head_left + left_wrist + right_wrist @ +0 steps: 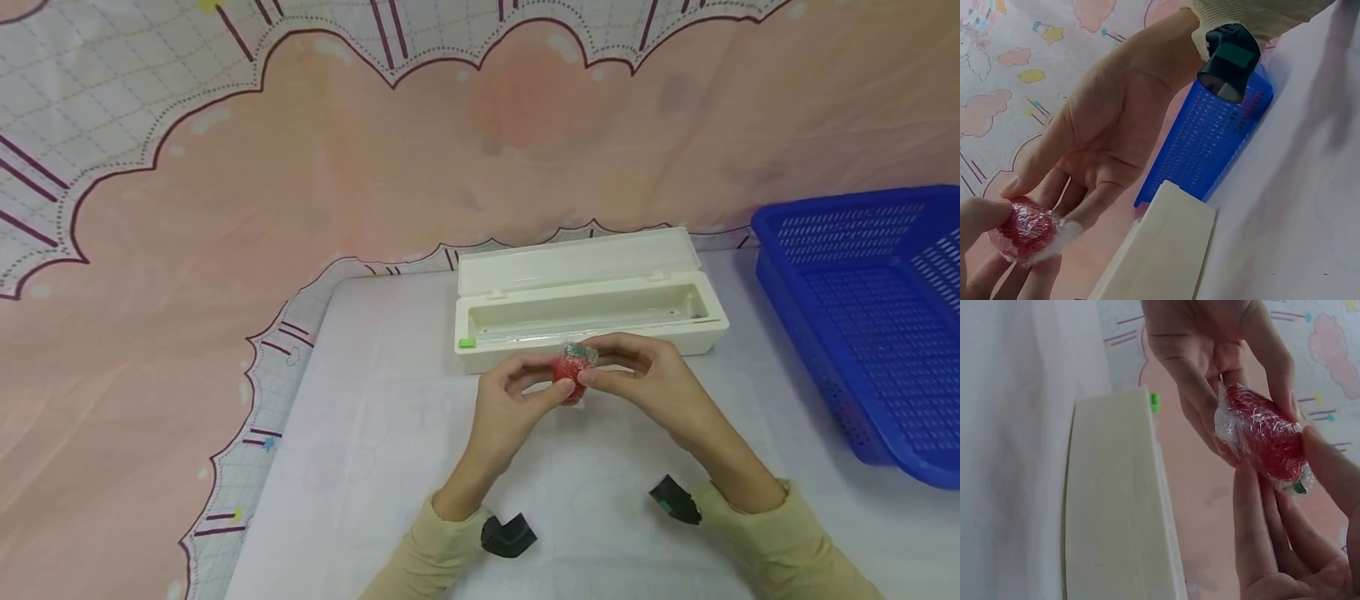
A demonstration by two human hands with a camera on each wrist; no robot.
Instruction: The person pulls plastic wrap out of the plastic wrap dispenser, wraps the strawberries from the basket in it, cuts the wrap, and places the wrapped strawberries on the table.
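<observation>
A red strawberry [570,372] with a green top is wrapped in crinkled clear plastic film. My left hand [517,398] pinches it from the left between thumb and fingers. From the other side, my right hand [651,382] also pinches it near the green end. The right wrist view shows the film bunched loosely at one end of the wrapped strawberry [1266,434]. Just behind the hands stands a long white box [585,321], its lid [577,257] raised at the back. A small bright green piece [467,342] sits at the box's left front corner.
To the right is a large blue plastic basket [832,350] with perforated walls. A white cloth [360,467] covers the table, and a peach patterned cloth [375,167] lies beyond its far and left edges. Each wrist wears a black device [508,536].
</observation>
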